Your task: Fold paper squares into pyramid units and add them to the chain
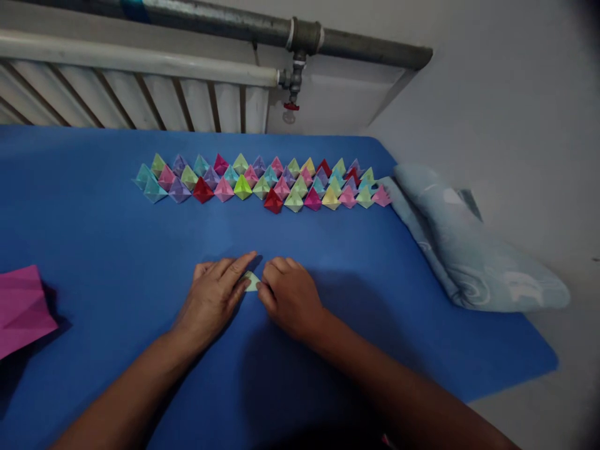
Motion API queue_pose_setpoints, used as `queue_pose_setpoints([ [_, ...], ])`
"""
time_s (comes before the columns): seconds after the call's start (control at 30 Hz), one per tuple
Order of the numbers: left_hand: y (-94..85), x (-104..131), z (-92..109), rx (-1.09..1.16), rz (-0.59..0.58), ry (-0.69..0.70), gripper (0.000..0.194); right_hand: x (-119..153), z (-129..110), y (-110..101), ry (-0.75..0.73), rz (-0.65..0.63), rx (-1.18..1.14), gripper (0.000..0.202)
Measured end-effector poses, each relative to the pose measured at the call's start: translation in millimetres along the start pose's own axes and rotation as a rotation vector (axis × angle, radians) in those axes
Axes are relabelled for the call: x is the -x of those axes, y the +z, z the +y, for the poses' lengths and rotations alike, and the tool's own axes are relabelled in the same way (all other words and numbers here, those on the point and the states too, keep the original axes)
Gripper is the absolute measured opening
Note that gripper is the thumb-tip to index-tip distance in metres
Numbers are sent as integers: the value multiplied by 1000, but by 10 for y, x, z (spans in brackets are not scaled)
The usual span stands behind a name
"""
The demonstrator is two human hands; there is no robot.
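Observation:
A small pale green folded paper (252,282) lies on the blue tabletop between my hands, partly hidden by them. My left hand (214,292) rests over its left side, thumb and fingers closed on the paper. With curled fingers, my right hand (291,294) grips its right edge, the thumb pressing near the corner. Beyond my hands stand rows of small folded paper pieces (242,187) in green, pink, purple, blue, red and yellow, packed side by side.
A large pink paper sheet (25,309) with creases lies at the left edge. On the right, a folded grey-blue patterned cloth (469,244) rests on the blue table (140,250). Behind the table are a white radiator (140,75), a metal pipe (225,24) and a red-handled valve (291,106).

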State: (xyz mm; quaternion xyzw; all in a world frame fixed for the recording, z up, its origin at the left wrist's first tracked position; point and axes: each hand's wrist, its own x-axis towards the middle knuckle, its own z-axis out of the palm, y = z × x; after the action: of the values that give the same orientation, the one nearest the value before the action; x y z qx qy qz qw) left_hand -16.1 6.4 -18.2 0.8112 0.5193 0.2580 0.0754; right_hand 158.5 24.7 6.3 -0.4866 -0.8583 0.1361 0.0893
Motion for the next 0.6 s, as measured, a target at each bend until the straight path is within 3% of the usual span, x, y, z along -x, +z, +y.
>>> queue_pose_setpoints([
  [0.17, -11, -8, 9, -132, 23, 54, 27, 26, 1, 31, 26, 68, -76, 11],
  [0.27, -44, -1, 41, -201, 15, 159, 20, 38, 19, 65, 46, 115, -124, 10],
  [0.4, -97, 96, 161, -333, 43, 255, 26, 40, 26, 73, 77, 114, -168, 9],
  [0.6, -87, 379, 316, -474, 28, 217, 39, 91, -1, 33, 102, 127, -182, 10],
])
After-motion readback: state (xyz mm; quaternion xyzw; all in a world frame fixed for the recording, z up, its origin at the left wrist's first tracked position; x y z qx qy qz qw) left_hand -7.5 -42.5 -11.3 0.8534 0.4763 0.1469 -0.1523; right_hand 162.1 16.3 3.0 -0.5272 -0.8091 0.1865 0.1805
